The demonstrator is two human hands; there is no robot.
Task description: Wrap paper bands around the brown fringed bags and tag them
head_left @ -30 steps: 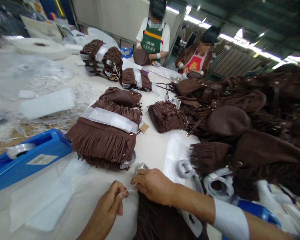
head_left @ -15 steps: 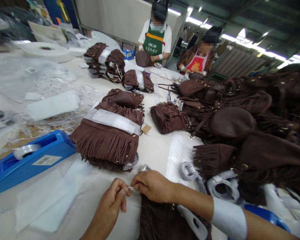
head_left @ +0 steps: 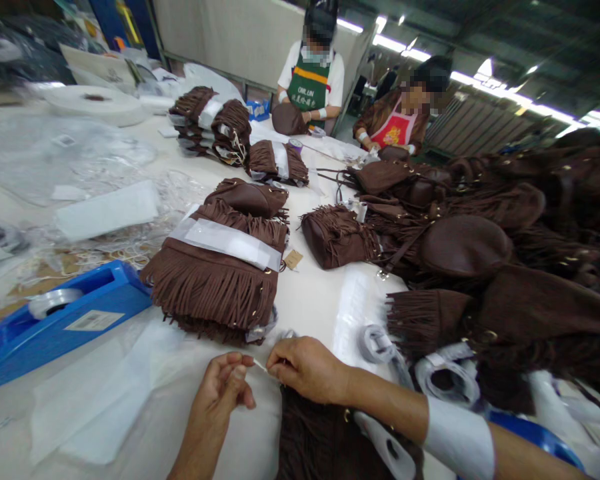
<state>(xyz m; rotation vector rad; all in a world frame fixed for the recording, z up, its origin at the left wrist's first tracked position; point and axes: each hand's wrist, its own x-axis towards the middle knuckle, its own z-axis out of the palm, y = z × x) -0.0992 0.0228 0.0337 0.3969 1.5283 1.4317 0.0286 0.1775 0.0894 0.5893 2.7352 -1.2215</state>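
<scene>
A thin white string (head_left: 260, 365) is stretched between my two hands. My left hand (head_left: 223, 387) pinches one end between thumb and fingers. My right hand (head_left: 305, 369) is closed on the other end, above the top edge of a dark brown fringed bag (head_left: 325, 440) at the bottom centre. A white wrap covers my right forearm. Beyond my hands lies a stack of fringed brown bags (head_left: 215, 280) with a white paper band (head_left: 230, 243) around it.
A blue tape dispenser (head_left: 80, 320) stands at the left beside white paper sheets (head_left: 95, 400). Brown bags (head_left: 465, 247) are heaped at the right, near rolled clear plastic (head_left: 445, 377). Two people (head_left: 310, 80) work across the table.
My left hand has shifted slightly left and its grip has changed, with the string now straighter between the hands. The person in the red apron has moved slightly.
</scene>
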